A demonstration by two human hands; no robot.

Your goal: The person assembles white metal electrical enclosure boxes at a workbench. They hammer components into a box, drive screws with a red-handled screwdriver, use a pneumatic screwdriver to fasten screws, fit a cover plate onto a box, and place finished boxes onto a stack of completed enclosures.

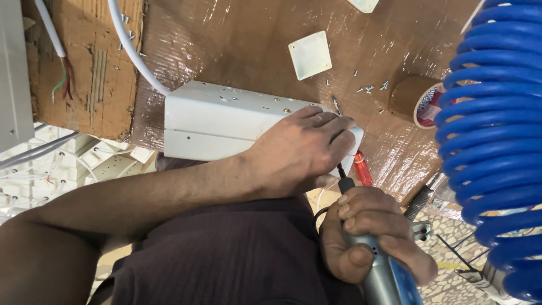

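— How many hands are at work, and what do they hold?

— Two. The left hand lies over the near end of one long white box, its fingers curled shut around that end. The right hand is wrapped tight around one powered screwdriver with a grey and blue body; its black bit runs up from the fist to the box's end, just under the left fingers.

— What lies beyond the fingers?

— One square white cover plate sits past the left knuckles, well apart from them. One roll of brown tape lies to the right of those fingers. Small loose screws are scattered between plate and tape, too small to count surely. One white cable leaves the box's far corner.

— Anything beside the right hand?

— One blue coiled hose hangs to its right. A red handle shows just under the left fingertips.
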